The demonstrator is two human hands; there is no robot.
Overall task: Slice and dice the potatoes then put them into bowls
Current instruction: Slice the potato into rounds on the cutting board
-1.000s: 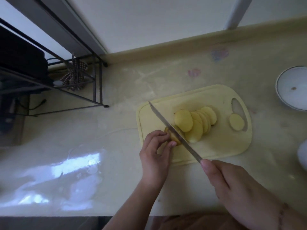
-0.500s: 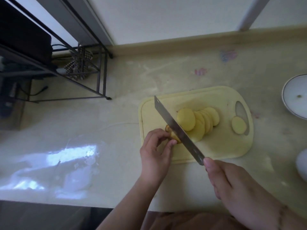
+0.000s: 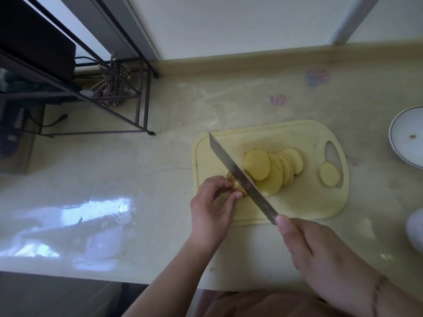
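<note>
Smooth round potato slices (image 3: 274,168) fan across the pale plastic cutting board (image 3: 309,202). Left hand (image 3: 211,207) pinches the potato end (image 3: 235,185); right hand (image 3: 320,255) grips the steel knife (image 3: 240,177).

2 bare forearms in view, no sleeves visible on either. Left hand (image 3: 211,208): no rings, watch or band visible, nails short and unpainted. Right hand (image 3: 320,255): thumbnail short and plain, thin dark bracelet (image 3: 377,291) around the wrist, looks like thread or small beads, too blurred to tell which. Reddish-brown garment (image 3: 240,304) at bottom edge, between the arms.
</note>
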